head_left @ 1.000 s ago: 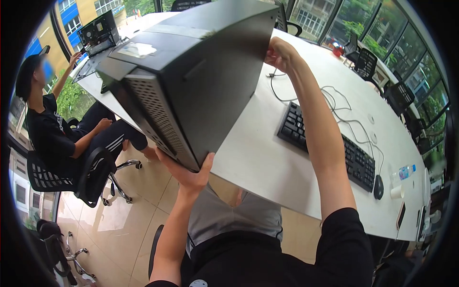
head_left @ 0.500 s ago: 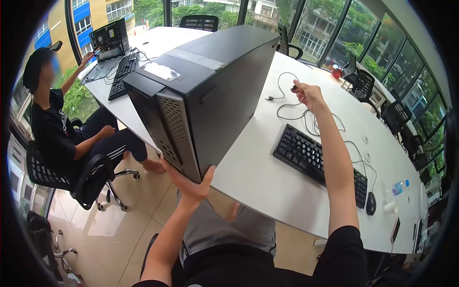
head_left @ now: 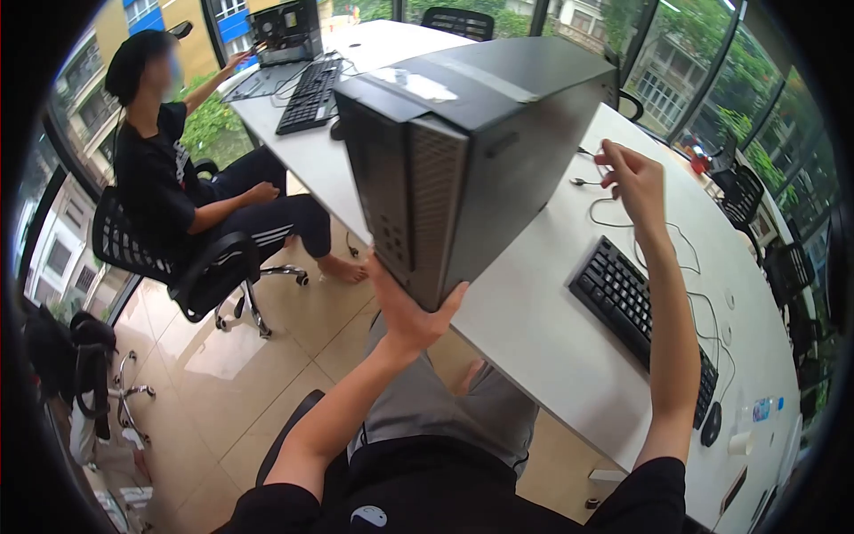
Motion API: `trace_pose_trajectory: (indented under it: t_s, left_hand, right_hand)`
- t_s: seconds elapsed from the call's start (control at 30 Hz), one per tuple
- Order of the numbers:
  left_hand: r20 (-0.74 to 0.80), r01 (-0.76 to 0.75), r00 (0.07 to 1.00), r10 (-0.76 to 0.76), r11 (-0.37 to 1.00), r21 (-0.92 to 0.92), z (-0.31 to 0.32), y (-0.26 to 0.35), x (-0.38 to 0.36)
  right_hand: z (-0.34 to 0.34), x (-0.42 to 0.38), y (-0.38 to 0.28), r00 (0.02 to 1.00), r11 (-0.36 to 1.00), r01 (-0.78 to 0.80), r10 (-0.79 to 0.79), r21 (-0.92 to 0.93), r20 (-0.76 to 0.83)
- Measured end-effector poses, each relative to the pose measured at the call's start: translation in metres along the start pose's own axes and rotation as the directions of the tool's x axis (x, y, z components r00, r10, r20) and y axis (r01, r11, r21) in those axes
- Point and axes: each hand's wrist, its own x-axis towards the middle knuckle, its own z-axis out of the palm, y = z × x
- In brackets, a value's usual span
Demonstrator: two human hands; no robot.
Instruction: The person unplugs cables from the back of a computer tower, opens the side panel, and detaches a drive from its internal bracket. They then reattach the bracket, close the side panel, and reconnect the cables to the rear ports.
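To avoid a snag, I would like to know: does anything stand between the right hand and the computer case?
Nothing visible blocks the space above the table between the right hand and the case; only a plug lies low in that gap.

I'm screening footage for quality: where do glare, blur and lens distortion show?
Head view: daylight glare whitens patches of the floor. Head view: the front grille of the computer tower looks slightly smeared. Head view: black vignetting rounds the corners, and the windows on the right lean over.
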Motion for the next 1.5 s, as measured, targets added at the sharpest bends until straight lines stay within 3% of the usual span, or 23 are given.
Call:
trace_pose_trajectory:
  t_s: [0.03, 0.13, 0.2, 0.3, 0.4, 0.5, 0.53, 0.57, 0.63, 0.67, 0.7, 0.77, 0.87, 0.93, 0.97, 1.07, 1.2, 1.27, 1.33, 1.5]
  left_hand:
    - [0.032, -0.026, 0.999, 0.023, 0.996, 0.086, -0.002, 0.006, 0.001]
    - [-0.010, 0.019, 1.000, -0.018, 0.996, 0.089, 0.007, 0.022, -0.007]
    - [0.003, 0.022, 1.000, -0.023, 0.990, 0.136, 0.009, 0.036, -0.011]
    - [0.049, -0.026, 0.999, 0.019, 0.989, 0.145, 0.005, 0.050, -0.019]
    - [0.026, 0.009, 1.000, -0.001, 0.948, -0.318, -0.008, 0.039, -0.024]
    - [0.134, 0.083, 0.991, -0.030, 0.909, -0.408, -0.030, 0.029, 0.021]
    - [0.083, 0.130, 0.991, -0.103, 0.873, -0.470, -0.028, 0.030, 0.044]
    - [0.038, 0.171, 0.983, -0.179, 0.828, -0.534, -0.022, 0.030, 0.070]
    - [0.075, 0.159, 0.987, -0.140, 0.852, -0.500, -0.005, 0.010, 0.128]
    - [0.159, 0.266, 0.964, -0.213, 0.756, -0.598, 0.005, 0.007, 0.155]
    - [0.253, 0.297, 0.949, -0.186, 0.791, -0.534, 0.019, 0.000, 0.178]
    - [0.462, 0.428, 0.871, -0.166, 0.718, -0.549, 0.050, -0.009, 0.218]
    - [0.615, 0.494, 0.782, -0.104, 0.705, -0.509, 0.103, -0.016, 0.253]
    - [0.767, 0.577, 0.641, 0.015, 0.649, -0.495, 0.138, -0.028, 0.271]
    - [0.713, 0.455, 0.691, 0.121, 0.693, -0.558, 0.147, -0.026, 0.272]
    - [0.637, 0.255, 0.713, 0.294, 0.738, -0.625, 0.166, -0.027, 0.274]
    - [0.616, 0.225, 0.720, 0.319, 0.733, -0.642, 0.165, -0.028, 0.276]
    - [0.626, 0.288, 0.741, 0.241, 0.729, -0.621, 0.149, -0.017, 0.276]
    - [0.702, 0.484, 0.710, 0.052, 0.688, -0.541, 0.136, -0.013, 0.278]
    - [0.626, 0.505, 0.753, -0.204, 0.789, -0.349, 0.077, -0.028, 0.284]
  right_hand:
    - [0.003, -0.019, -0.021, 0.999, 0.998, 0.039, -0.039, 0.045, 0.004]
    - [0.019, -0.078, -0.069, 0.986, 0.982, 0.146, -0.154, 0.121, 0.063]
    - [0.025, -0.116, -0.078, 0.950, 0.960, 0.174, -0.222, 0.219, 0.219]
    - [0.031, -0.156, -0.093, 0.879, 0.959, 0.272, -0.282, 0.080, 0.385]
    - [0.041, -0.170, -0.102, 0.887, 0.958, 0.231, -0.280, 0.172, 0.367]
    - [0.046, -0.173, -0.104, 0.915, 0.957, 0.143, -0.225, 0.253, 0.335]
    - [0.047, -0.174, -0.103, 0.925, 0.958, 0.112, -0.198, 0.265, 0.324]
    - [0.050, -0.175, -0.099, 0.923, 0.945, 0.174, -0.254, 0.277, 0.289]
    - [0.051, -0.177, -0.097, 0.927, 0.955, 0.179, -0.244, 0.235, 0.285]
    - [0.050, -0.178, -0.096, 0.929, 0.960, 0.185, -0.241, 0.211, 0.281]
    - [0.051, -0.178, -0.095, 0.927, 0.953, 0.212, -0.266, 0.215, 0.264]
    - [0.049, -0.179, -0.094, 0.926, 0.961, 0.192, -0.244, 0.200, 0.287]
    - [0.047, -0.177, -0.092, 0.914, 0.960, 0.226, -0.268, 0.168, 0.303]
    - [0.045, -0.176, -0.090, 0.904, 0.955, 0.257, -0.291, 0.145, 0.313]
    - [0.046, -0.175, -0.089, 0.900, 0.949, 0.275, -0.311, 0.155, 0.305]
    - [0.049, -0.175, -0.091, 0.880, 0.920, 0.350, -0.387, 0.177, 0.276]
    - [0.042, -0.170, -0.087, 0.863, 0.910, 0.380, -0.414, 0.168, 0.289]
    - [0.036, -0.170, -0.080, 0.865, 0.917, 0.367, -0.398, 0.157, 0.306]
    - [0.030, -0.166, -0.076, 0.820, 0.871, 0.464, -0.492, 0.163, 0.293]
    - [0.013, -0.149, -0.052, 0.785, 0.830, 0.483, -0.552, 0.280, 0.282]
